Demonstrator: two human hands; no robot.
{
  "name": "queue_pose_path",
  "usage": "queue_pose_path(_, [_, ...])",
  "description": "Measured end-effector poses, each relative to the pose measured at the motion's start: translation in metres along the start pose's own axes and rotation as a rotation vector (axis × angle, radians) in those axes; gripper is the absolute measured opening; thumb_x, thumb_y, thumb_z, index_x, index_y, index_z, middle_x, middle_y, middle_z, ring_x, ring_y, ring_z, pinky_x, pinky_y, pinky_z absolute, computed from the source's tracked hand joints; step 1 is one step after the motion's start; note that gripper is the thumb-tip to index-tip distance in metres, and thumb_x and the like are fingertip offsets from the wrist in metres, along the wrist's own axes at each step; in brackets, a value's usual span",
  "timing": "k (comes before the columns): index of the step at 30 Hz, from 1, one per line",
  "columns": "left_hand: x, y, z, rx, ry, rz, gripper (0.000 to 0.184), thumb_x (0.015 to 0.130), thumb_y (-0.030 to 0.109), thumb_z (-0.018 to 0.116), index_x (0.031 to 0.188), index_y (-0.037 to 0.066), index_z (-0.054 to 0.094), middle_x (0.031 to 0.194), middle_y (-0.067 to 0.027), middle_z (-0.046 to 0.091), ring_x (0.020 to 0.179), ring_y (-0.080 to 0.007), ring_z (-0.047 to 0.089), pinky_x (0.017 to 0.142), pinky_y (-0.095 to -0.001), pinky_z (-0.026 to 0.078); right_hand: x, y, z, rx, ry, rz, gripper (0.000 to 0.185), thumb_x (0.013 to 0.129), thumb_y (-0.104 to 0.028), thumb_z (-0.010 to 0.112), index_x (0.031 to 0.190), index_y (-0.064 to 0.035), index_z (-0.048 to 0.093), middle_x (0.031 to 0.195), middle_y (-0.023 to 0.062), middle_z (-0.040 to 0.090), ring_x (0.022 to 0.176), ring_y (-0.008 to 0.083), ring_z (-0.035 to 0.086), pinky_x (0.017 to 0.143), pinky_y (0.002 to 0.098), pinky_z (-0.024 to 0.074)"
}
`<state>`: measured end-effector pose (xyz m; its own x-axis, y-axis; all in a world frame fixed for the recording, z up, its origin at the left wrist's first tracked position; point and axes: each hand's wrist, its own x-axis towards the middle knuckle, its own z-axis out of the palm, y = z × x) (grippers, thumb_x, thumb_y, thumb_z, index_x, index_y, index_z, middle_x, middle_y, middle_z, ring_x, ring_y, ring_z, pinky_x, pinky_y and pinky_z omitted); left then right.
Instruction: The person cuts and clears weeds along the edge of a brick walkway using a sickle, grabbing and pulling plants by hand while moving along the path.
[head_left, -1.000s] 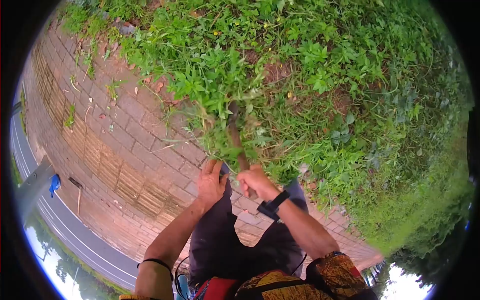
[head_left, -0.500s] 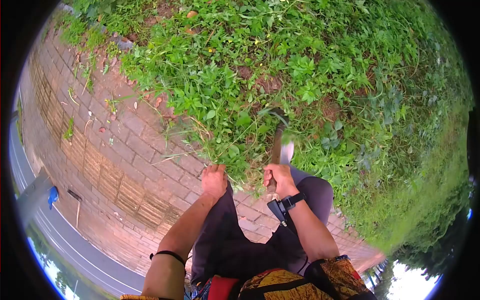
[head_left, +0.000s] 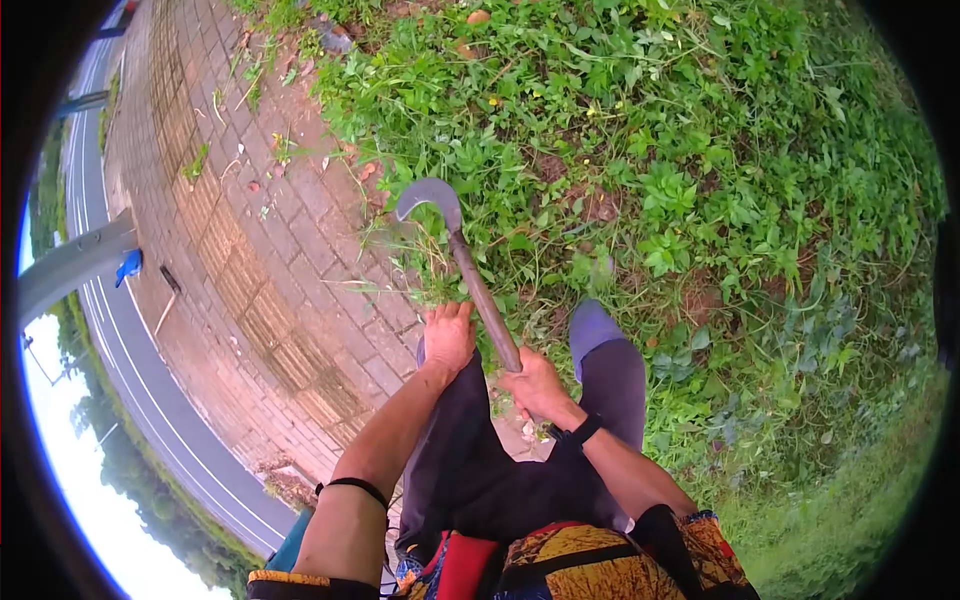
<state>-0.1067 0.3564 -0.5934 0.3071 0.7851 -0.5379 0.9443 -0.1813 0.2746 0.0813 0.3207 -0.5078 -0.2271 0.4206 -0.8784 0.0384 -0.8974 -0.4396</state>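
My right hand (head_left: 540,387) is closed around the wooden handle of a sickle (head_left: 480,290). Its curved metal blade (head_left: 432,195) points up and left, beyond my left hand and beside the edge of the greenery. My left hand (head_left: 450,335) is closed at the base of a tuft of weeds (head_left: 432,272), whose stems stick out past the fingers. The fingertips are partly hidden by leaves. The sickle handle passes just right of my left hand.
Dense green weeds (head_left: 680,190) cover the ground ahead and to the right. Brick paving (head_left: 300,220) runs along the left, with a long-handled tool (head_left: 166,298) lying near a grey post (head_left: 80,262). A road (head_left: 150,390) lies beyond. My foot (head_left: 592,325) rests among the plants.
The sickle has come out of the weeds and swung left, its whole blade now visible near the tuft. My left hand keeps hold of the weeds. The view has shifted.
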Motion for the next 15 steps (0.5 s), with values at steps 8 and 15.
queue_pose_path(8, [-0.006, 0.061, -0.016, -0.012, 0.009, -0.038, 0.039, 0.081, 0.021, 0.067, 0.117, 0.01, 0.058, 0.103, -0.0123, 0.062, 0.102, -0.0315, 0.056, 0.09, -0.047, 0.042, -0.045, 0.056, -0.15, 0.063, 0.246, 0.082, 0.015, 0.079, -0.005, 0.061, 0.087, 0.0009, 0.05, 0.057, 0.007, 0.053, 0.041, 0.0152, 0.055, 0.033, 0.0331, 0.0453])
queue_pose_path(15, [0.043, 0.065, -0.064, -0.136, 0.036, -0.066, 0.038, 0.081, 0.016, 0.066, 0.117, 0.006, 0.057, 0.103, -0.0189, 0.062, 0.097, -0.0403, 0.058, 0.085, -0.0465, 0.048, -0.01, 0.063, -0.202, 0.139, 0.324, 0.186, 0.015, 0.079, -0.001, 0.059, 0.078, -0.0035, 0.045, 0.057, 0.004, 0.048, 0.038, 0.0135, 0.049, 0.028, 0.0316, 0.0404])
